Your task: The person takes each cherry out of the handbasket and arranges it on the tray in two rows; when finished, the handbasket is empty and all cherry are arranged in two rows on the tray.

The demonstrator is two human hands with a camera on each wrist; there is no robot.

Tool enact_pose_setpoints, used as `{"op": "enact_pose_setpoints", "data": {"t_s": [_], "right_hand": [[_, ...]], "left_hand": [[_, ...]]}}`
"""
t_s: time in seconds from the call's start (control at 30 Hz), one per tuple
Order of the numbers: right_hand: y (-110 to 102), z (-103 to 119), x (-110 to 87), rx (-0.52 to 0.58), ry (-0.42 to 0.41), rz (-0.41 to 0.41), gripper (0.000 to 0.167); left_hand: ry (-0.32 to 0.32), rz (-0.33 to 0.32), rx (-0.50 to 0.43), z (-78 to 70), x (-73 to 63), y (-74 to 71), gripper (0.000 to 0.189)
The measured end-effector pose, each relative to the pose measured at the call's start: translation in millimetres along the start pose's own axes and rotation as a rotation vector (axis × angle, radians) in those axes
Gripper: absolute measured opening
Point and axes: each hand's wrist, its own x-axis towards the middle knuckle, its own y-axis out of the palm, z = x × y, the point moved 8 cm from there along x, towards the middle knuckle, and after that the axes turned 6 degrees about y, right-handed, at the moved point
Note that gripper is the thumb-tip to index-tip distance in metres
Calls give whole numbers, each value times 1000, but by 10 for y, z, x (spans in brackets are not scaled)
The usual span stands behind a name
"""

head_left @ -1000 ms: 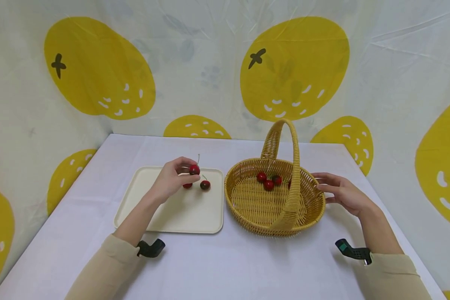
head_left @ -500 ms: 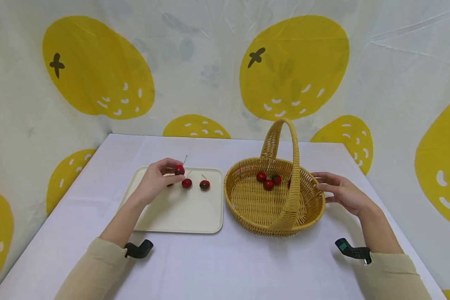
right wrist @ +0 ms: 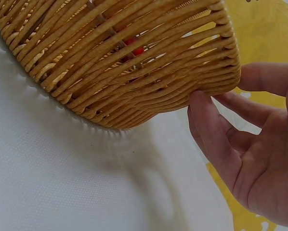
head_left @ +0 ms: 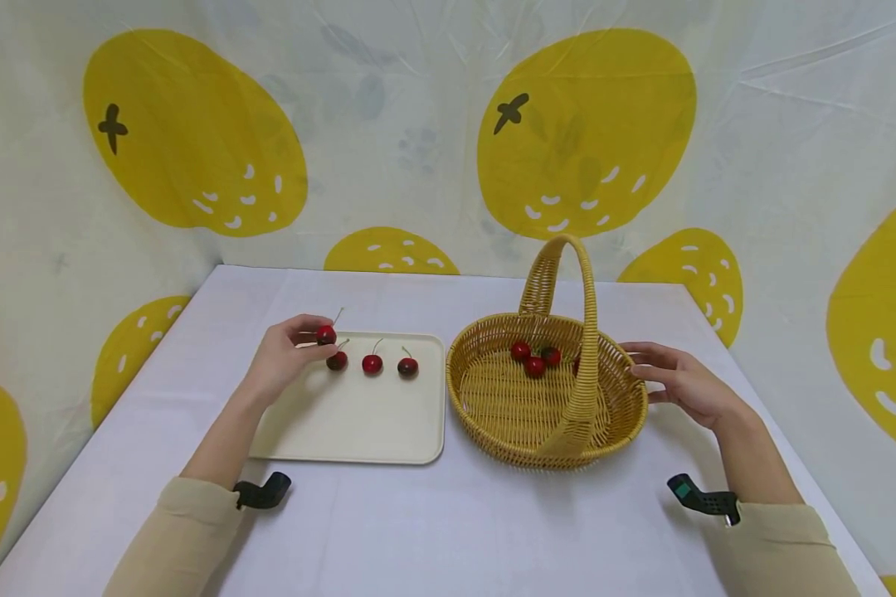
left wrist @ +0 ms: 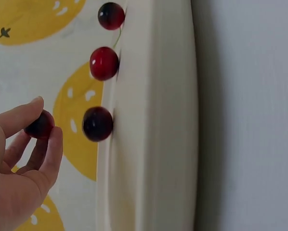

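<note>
My left hand (head_left: 280,358) pinches a dark red cherry (head_left: 326,334) between thumb and fingertips, its thin stem pointing up. It hovers over the far left part of the cream tray (head_left: 358,431). Three cherries sit in a row on the tray: a dark one (head_left: 337,361) nearest the hand, a redder one (head_left: 372,365) and another dark one (head_left: 407,366). On the right, a wicker basket (head_left: 485,439) with an arched handle (head_left: 586,332) holds several cherries (head_left: 535,366). Fingers of my right hand (head_left: 690,390) touch its right rim and outer wall.
A white cloth (head_left: 493,531) covers the table beneath tray and basket, which stand close together. Behind and at the sides hangs a pale curtain (head_left: 403,149) with yellow fruit prints. The basket's handle rises well above its rim.
My left hand has moved left over the tray with the cherry still pinched, uncovering the cherries in the row. The right hand and the basket have stayed in place.
</note>
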Motion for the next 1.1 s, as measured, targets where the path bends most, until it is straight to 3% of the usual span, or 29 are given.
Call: {"op": "enact_pose_setpoints", "data": {"t_s": [0.23, 0.67, 1.1], "right_hand": [[7, 17, -7, 7, -7, 4, 52], [8, 20, -6, 15, -14, 8, 51], [6, 15, -4, 7, -7, 5, 53]], "left_hand": [[20, 0, 96, 114, 18, -109, 47], [31, 28, 332, 171, 13, -213, 41], [52, 141, 490, 275, 65, -208, 34]]}}
